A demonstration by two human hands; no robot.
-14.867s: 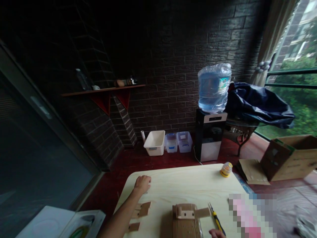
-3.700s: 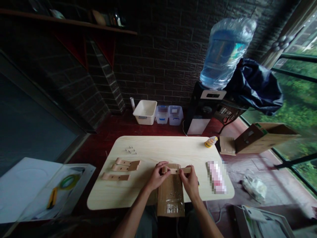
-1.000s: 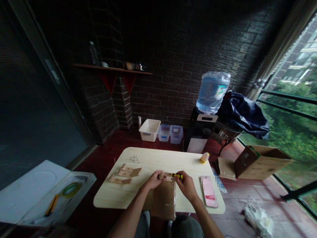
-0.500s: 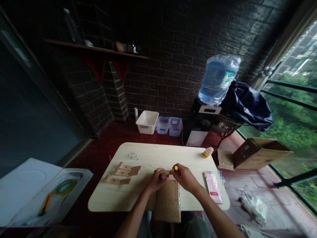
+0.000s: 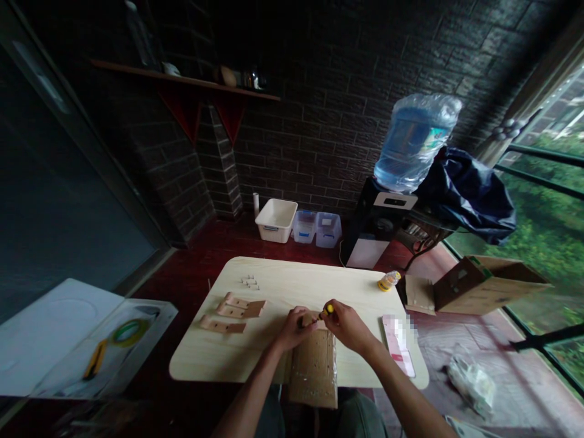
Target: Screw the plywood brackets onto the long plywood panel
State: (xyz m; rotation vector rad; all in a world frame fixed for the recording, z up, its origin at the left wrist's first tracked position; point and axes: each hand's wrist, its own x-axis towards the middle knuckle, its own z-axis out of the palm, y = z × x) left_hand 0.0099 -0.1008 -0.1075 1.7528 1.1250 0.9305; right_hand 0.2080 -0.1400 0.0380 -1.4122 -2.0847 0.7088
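My left hand point(image 5: 291, 330) is closed on a small brown wooden piece point(image 5: 310, 318), held at the far end of a cardboard slab point(image 5: 314, 372). My right hand point(image 5: 349, 327) grips a screwdriver point(image 5: 330, 309) with a yellow handle, its tip end pointing left at the wooden piece. Fingers hide the contact point. The cardboard overhangs the near table edge, above my lap. To the left on the table lie a single wooden strip point(image 5: 223, 326) with a curled end and a joined wooden pair point(image 5: 241, 307). Several small screws point(image 5: 250, 282) stand behind them.
The pale table point(image 5: 310, 267) also bears a yellow-topped container point(image 5: 389, 281) and a pink packet point(image 5: 396, 347) at right. An open white case point(image 5: 150, 322) with a yellow-handled tool sits at left. Bins point(image 5: 276, 220), a water dispenser point(image 5: 378, 225) and a cardboard box point(image 5: 483, 286) are beyond.
The camera has turned slightly, so the scene sits a little farther right. Both hands keep their hold on the wooden piece and the screwdriver, with only a slight shift of the right hand.
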